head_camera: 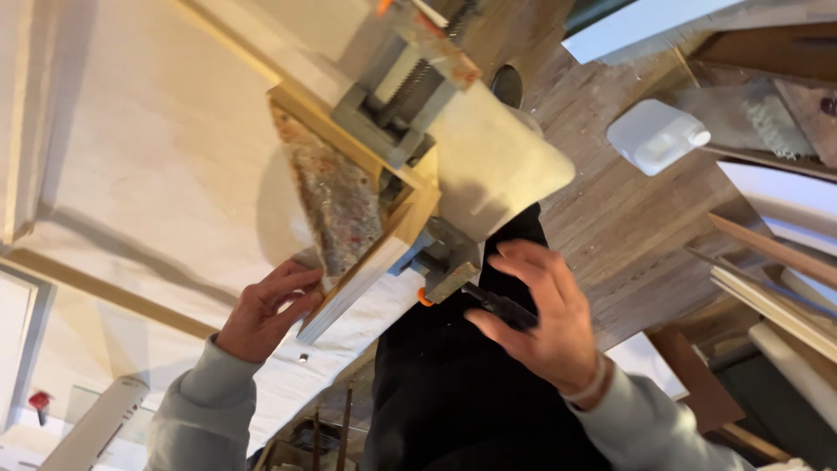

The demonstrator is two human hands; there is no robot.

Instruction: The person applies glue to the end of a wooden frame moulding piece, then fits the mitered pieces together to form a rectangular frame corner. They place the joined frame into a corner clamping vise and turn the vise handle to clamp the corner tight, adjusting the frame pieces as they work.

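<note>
A wooden frame corner (397,231) with a mottled grey-red panel (336,196) inside it rests on a cloth-covered table (157,174). Two grey metal clamps grip the frame: one clamp (397,100) at the top, another clamp (445,257) at the lower corner with an orange tip and a black handle (497,305). My left hand (266,310) presses against the frame's lower edge and the panel's corner. My right hand (545,318) is curled around the black handle of the lower clamp.
A white plastic jug (654,135) lies on the wooden floor (610,218). Wooden strips and boards (776,279) are stacked at the right. A white roll (96,423) sits at the lower left. My dark trousers (453,384) fill the bottom middle.
</note>
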